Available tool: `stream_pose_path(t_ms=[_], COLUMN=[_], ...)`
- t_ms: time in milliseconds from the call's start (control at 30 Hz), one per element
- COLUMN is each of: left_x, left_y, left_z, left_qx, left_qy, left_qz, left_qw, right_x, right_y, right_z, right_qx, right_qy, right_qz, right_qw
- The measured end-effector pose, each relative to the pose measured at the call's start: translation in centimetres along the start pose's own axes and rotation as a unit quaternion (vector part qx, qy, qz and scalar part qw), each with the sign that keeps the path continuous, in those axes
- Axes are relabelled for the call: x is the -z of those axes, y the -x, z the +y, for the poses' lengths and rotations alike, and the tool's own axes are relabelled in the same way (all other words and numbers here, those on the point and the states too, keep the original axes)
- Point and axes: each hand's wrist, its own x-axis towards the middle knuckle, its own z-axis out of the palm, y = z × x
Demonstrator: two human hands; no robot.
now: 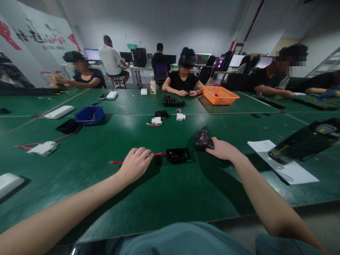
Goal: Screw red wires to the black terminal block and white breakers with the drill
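Observation:
My left hand (pixel 136 163) rests on the table with its fingers curled down over a red wire (pixel 160 154). The wire shows on both sides of the hand, with a ring terminal (pixel 111 162) at its left end; whatever lies under the palm is hidden. To the right, the wire runs to a small open black box (pixel 177 155) with metal parts inside. My right hand (pixel 221 148) is wrapped around the handle of a black cordless screwdriver (pixel 203 138), which lies beside the box with its tip pointing away from me.
Farther off sit white breakers (pixel 156 121), black parts (pixel 173 102), and an orange basket (pixel 220 95). A blue bin (pixel 89 115) and another wired breaker (pixel 44 148) lie left. Paper (pixel 287 164) and a dark bottle (pixel 305 141) are right. Several people sit around.

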Motion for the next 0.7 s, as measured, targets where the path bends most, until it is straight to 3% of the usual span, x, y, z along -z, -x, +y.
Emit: stream_pose_path(t_ms=[700], left_x=[0.07], left_y=[-0.41], left_z=[-0.42], left_qx=[-0.019], left_qy=[-0.004], left_qz=[0.021], left_qw=[1.000], right_x=[0.15], right_y=[0.15], right_z=[-0.18], right_qx=[-0.001], right_qy=[-0.001], right_qz=[-0.001], right_qw=[1.000])
